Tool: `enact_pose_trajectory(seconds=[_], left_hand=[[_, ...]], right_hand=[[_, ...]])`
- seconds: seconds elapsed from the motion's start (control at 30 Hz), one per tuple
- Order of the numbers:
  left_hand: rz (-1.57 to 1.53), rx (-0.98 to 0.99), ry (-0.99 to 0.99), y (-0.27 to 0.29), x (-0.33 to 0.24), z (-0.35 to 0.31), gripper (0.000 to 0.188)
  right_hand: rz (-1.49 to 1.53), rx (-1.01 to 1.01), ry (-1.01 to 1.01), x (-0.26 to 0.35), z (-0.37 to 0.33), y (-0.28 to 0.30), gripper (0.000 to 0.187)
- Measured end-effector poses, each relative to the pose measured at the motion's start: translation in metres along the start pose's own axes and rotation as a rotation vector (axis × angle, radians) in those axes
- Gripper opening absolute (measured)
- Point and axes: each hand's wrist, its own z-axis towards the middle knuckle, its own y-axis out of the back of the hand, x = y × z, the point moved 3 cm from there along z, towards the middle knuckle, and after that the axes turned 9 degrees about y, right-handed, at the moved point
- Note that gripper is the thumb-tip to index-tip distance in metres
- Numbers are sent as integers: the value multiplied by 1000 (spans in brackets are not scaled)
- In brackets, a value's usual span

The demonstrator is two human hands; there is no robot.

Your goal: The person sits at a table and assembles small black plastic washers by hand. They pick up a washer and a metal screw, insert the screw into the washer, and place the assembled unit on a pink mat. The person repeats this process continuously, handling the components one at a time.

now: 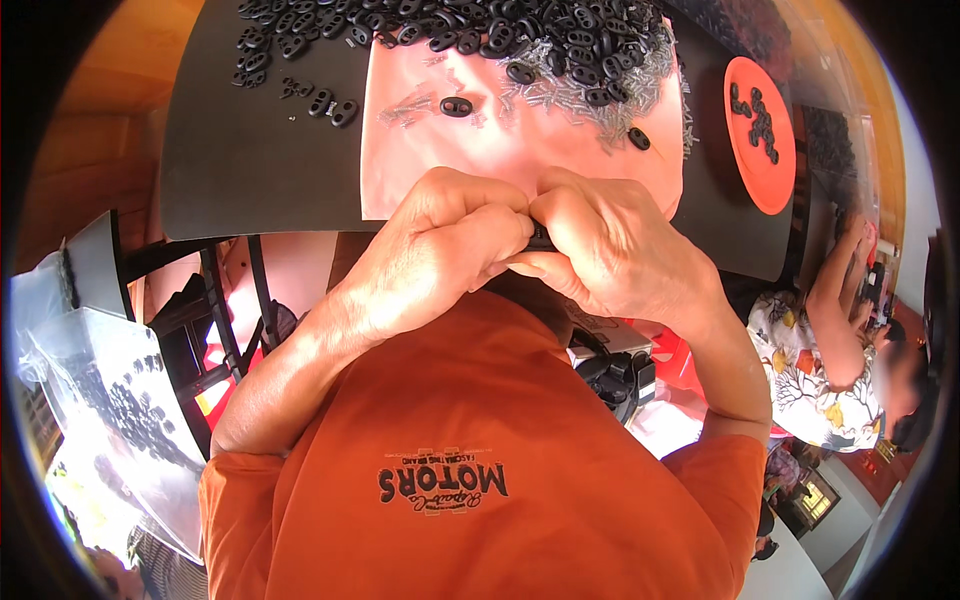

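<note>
My left hand [440, 250] and my right hand [610, 250] are pressed together at the near edge of the black board [250, 160]. Between their fingertips they pinch a small black plastic piece [540, 238], mostly hidden by the fingers. Beyond the hands lies a pink sheet [500, 150]. At its far end sits a pile of black oval two-hole parts [560, 40] mixed with thin silvery pins [610, 105]. A single black oval part [456, 106] lies alone on the pink sheet. Another one [639, 138] rests near the right side of the sheet.
An orange round dish [760, 135] with several black parts sits on the board at the right. More loose black parts [330, 105] lie on the board's left. A clear plastic bag [110, 400] of black parts hangs at lower left. Another person in a floral top [810, 370] sits at the right.
</note>
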Motion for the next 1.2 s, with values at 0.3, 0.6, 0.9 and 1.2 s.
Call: enact_pose_trajectory(seconds=[0.3, 0.6, 0.9, 1.2], left_hand=[[10, -19, 30, -3, -1, 2, 26], [-6, 3, 21, 1, -5, 5, 25], [-19, -5, 34, 3, -4, 8, 24], [96, -59, -9, 1, -3, 11, 24]], right_hand=[[111, -11, -31, -5, -4, -3, 31], [27, -149, 6, -5, 2, 0, 36], [-94, -207, 11, -3, -3, 8, 38], [281, -353, -200, -2, -10, 1, 18]])
